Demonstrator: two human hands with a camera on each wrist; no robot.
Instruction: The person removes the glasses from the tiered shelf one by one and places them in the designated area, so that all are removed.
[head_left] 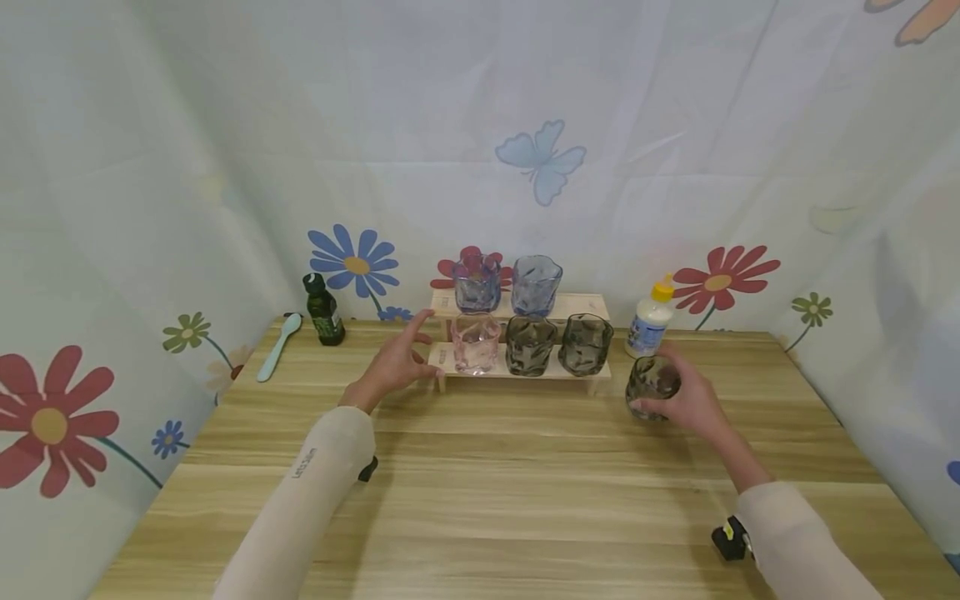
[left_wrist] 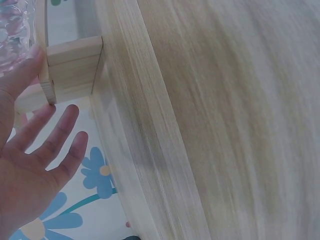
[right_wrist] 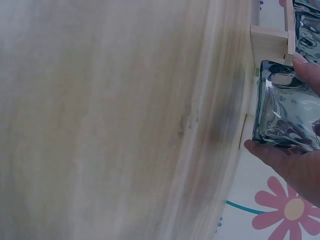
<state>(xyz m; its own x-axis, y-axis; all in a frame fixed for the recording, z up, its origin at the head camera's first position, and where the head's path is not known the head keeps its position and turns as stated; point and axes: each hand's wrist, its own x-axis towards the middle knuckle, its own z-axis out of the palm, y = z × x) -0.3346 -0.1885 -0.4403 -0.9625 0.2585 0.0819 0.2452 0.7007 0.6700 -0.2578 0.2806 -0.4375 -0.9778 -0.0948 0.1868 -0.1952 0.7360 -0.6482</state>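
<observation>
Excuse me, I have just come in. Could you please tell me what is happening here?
A person's right hand grips a dark glass just right of a two-tier wooden stand, near a yellow-capped bottle. The left hand is at the stand's left end. Two bluish glasses stand on the upper tier; a pink glass and two more dark glasses stand on the lower one.

Both arms reach forward from the lower edge of the head view, hands well apart. The left arm slants inward; the left hand keeps its thumb and forefinger parted, and the left wrist view shows fingers extended and slightly fanned. The right arm, wrist and lower forearm bare, angles inward too, its right hand curved in a grip, thumb pointing leftward.
</observation>
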